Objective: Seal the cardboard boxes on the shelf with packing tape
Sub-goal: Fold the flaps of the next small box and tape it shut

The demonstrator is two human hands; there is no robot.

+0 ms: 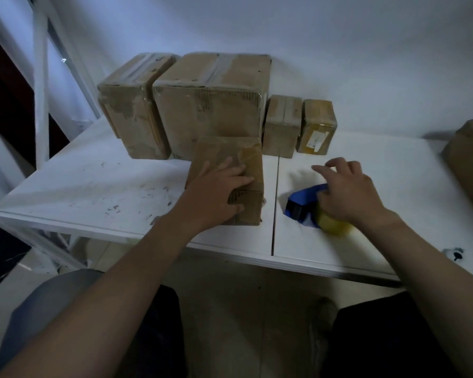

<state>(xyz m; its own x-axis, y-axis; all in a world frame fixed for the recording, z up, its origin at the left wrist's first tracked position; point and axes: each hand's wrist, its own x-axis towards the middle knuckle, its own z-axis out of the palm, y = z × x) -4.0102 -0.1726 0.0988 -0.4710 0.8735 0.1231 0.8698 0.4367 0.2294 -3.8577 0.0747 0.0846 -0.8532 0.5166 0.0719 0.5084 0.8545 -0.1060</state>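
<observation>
The left hand [219,192] lies flat, fingers straight, on top of a small cardboard box [250,165] that stands near the front edge of the white shelf [93,181], just left of the seam [275,214] between its two boards. The hand only presses down and grips nothing, so a pull of tape across the lid could probably drag this box towards the front edge or twist it. The wrinkled old tape on its top may also keep a fresh strip from lying smooth. Right of the seam, the right hand [347,192] rests over a blue tape dispenser [301,204] with its yellowish roll [333,227]. Its fingers are loosely spread and not closed round it, so a hasty lift could let it slip or bring fingers against the cutter. Along the back edge stand a tall taped box [133,110] and a large taped box [210,110], which touches the small box and leaves little room behind it. Next come two little boxes [283,124] [317,126], and a brown bundle [467,165] sits at the right edge.
</observation>
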